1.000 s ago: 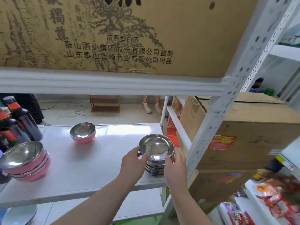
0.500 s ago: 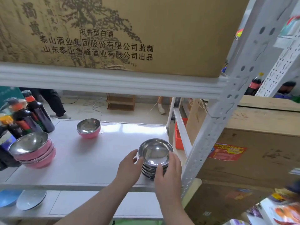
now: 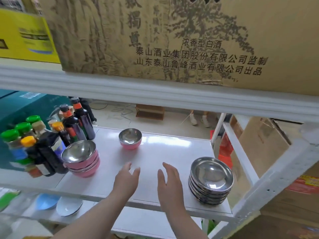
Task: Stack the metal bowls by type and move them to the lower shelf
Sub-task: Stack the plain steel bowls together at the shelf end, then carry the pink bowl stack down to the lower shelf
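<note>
While both hands hover over the middle of the white shelf [image 3: 155, 152], neither one has hold of anything. The left hand [image 3: 126, 178] is spread loosely, fingers apart and slightly curled, palm turned inward above the front half of the shelf. The right hand [image 3: 170, 181] mirrors it just beside, fingers extended and a little splayed, palm facing the left one, with a bare strip of shelf showing between them.

Off to the right of the right hand, near the shelf's front right corner, sits a stack of plain steel bowls [image 3: 211, 180], nested several deep and upright, close to the front edge. It stands apart from the hand, not touching it.

Toward the left part of the shelf stands a stack of pink-sided bowls [image 3: 81, 158], their metal insides facing up, the top one tilted a bit. Touching or nearly touching it on the left is a cluster of dark sauce bottles [image 3: 51, 138] with green, orange and black caps, crowding the shelf's left end. Near the back edge, roughly mid-shelf, a single pink bowl [image 3: 130, 138] sits upright on its own, well apart from both stacks.

On the shelf above rests a large printed cardboard box [image 3: 172, 37], with a yellow box [image 3: 25, 35] beside it at the left. Below the front edge, on the lower shelf [image 3: 146, 221], lie pale blue dishes [image 3: 58, 203] at the left.
</note>
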